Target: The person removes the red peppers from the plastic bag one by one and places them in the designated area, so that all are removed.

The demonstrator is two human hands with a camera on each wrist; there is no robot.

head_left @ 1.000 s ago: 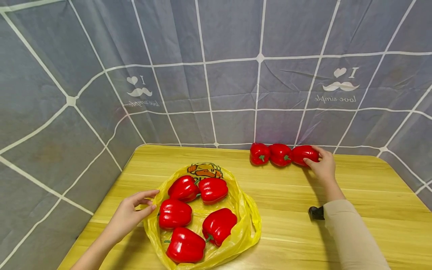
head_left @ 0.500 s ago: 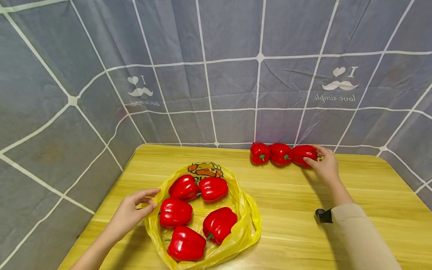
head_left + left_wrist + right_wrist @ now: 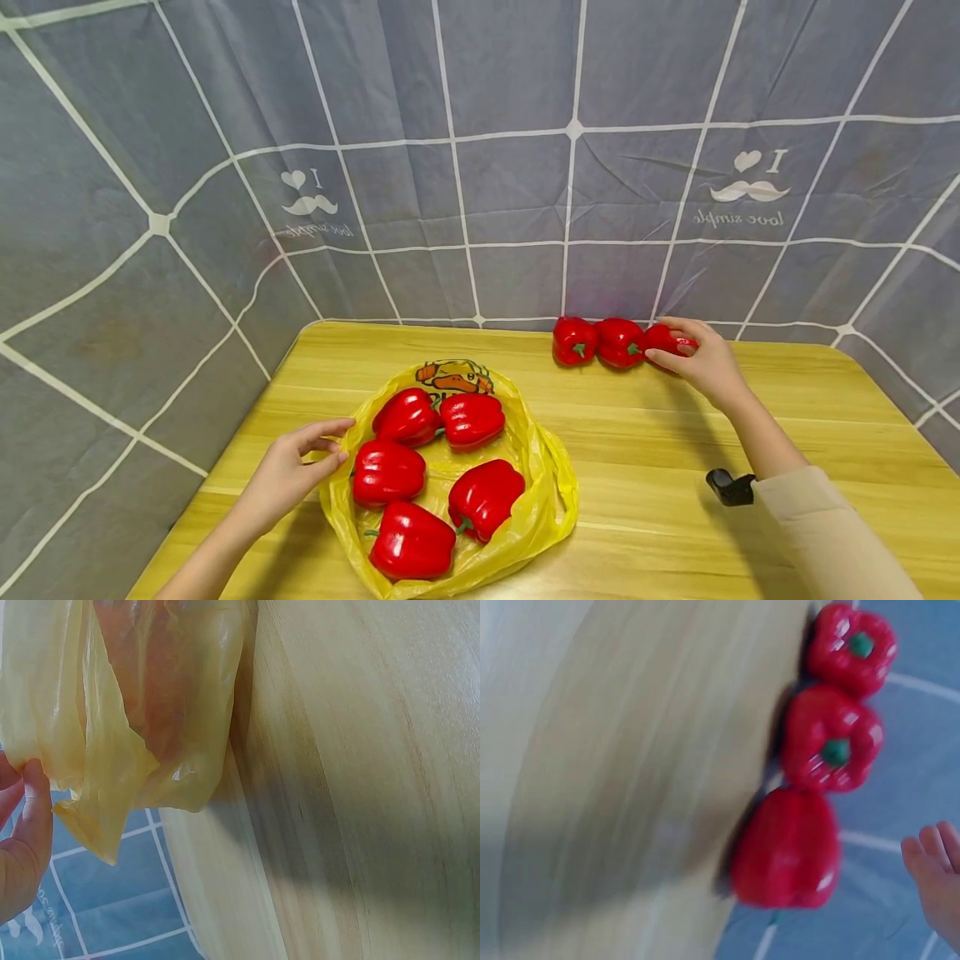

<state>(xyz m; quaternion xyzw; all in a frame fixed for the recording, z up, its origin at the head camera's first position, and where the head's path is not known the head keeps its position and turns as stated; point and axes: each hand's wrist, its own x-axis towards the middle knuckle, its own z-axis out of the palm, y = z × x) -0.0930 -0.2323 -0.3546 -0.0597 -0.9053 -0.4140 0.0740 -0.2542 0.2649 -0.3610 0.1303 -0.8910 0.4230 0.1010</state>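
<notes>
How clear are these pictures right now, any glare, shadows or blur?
Head: fairly sharp, glints on the red peppers in the yellow bag, a shadow on the table near the right hand; left wrist: hazy, broad shadow across the same table; right wrist: soft, the row of peppers blurred, whether from motion or focus I can't tell.

A yellow plastic bag (image 3: 517, 533) gapes open around five glossy red peppers (image 3: 388, 472); three more peppers (image 3: 619, 342) lie beyond it, touching in a row.
</notes>
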